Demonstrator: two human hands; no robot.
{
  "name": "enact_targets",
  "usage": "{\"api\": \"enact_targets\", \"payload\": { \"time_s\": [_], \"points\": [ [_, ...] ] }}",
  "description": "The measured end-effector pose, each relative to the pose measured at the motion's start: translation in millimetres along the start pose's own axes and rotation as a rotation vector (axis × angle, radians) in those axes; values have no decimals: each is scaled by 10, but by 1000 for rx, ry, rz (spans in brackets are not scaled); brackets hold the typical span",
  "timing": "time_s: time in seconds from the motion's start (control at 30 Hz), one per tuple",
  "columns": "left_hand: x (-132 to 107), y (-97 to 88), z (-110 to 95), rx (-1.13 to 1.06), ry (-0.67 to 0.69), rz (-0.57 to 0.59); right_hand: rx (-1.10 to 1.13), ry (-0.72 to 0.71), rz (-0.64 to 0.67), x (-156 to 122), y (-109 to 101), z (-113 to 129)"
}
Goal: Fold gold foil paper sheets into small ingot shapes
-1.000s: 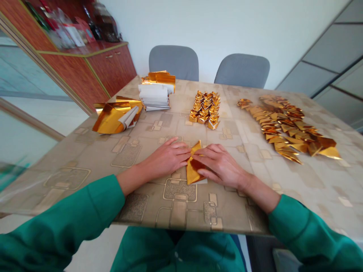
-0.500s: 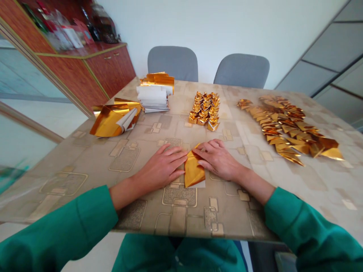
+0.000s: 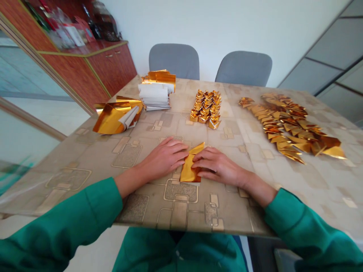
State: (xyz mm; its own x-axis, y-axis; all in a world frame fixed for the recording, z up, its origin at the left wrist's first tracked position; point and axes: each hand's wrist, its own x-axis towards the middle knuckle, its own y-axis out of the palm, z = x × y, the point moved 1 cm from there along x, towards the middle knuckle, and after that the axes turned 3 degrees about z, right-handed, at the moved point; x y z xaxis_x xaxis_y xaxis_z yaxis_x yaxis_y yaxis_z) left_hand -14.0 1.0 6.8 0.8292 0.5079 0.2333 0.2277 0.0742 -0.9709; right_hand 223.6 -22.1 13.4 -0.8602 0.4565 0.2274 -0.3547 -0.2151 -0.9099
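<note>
so here's the wide patterned tabletop [image 3: 99, 156], beige and brown, running off to the right, where a sprawling heap of pointed, folded gold-foil pieces [image 3: 297, 134] spreads. far left, a stack of white-backed gold paper [image 3: 154, 96] sits; just nearer, loosely curled gold-foil sheets [image 3: 109, 121]. mid-far, a tidy block of small crinkled gold pieces [image 3: 205, 107] in rows.

and between the two, near the middle: the left hand [image 3: 163, 160] and the right hand [image 3: 219, 164], with one flat, narrow folded gold-foil paper [image 3: 187, 168] on the table between them. its long axis runs near to far, the far end leaning right. it lies to the right of the left fingers, touching at its left edge; the right hand is the closer one, fingers over its right side.

both forearms angle in from the near corners, palms down, wrists low. left fingers: stretched, not clenched, tips at the edge. right fingers: bent, tips on the foil, thumb nearer. pinching or only pressing? can't tell for either hand.

smallest now: a slanting far flap [image 3: 197, 148] pointing right, and a thin white strip [image 3: 195, 183] peeking out at the near end.
</note>
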Motion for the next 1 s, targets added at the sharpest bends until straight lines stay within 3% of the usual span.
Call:
{"api": "enact_targets", "payload": {
  "time_s": [0.13, 0.33, 0.5, 0.63, 0.77, 1.0],
  "points": [
    [-19, -80, -205, -51, 23, -62, 36, 58, -41, 26, 61, -9],
    [-89, -19, -534, -37, 83, 24, 128, 55, -46, 6, 24, -27],
    [-90, -6, -547, 8, 46, -18, 132, 7, -1, -34, -23, -13],
    [-100, -89, -475, -257, -163, -69, 98, 33, 2, -34, -18, 8],
    [-124, -132, -436, -440, -336, -44, 70, 100, -53, 12, 22, 42],
    [-223, -112, -572, -248, -261, 53, 49, 157, -37, 51, 67, 156]
  ]
}}
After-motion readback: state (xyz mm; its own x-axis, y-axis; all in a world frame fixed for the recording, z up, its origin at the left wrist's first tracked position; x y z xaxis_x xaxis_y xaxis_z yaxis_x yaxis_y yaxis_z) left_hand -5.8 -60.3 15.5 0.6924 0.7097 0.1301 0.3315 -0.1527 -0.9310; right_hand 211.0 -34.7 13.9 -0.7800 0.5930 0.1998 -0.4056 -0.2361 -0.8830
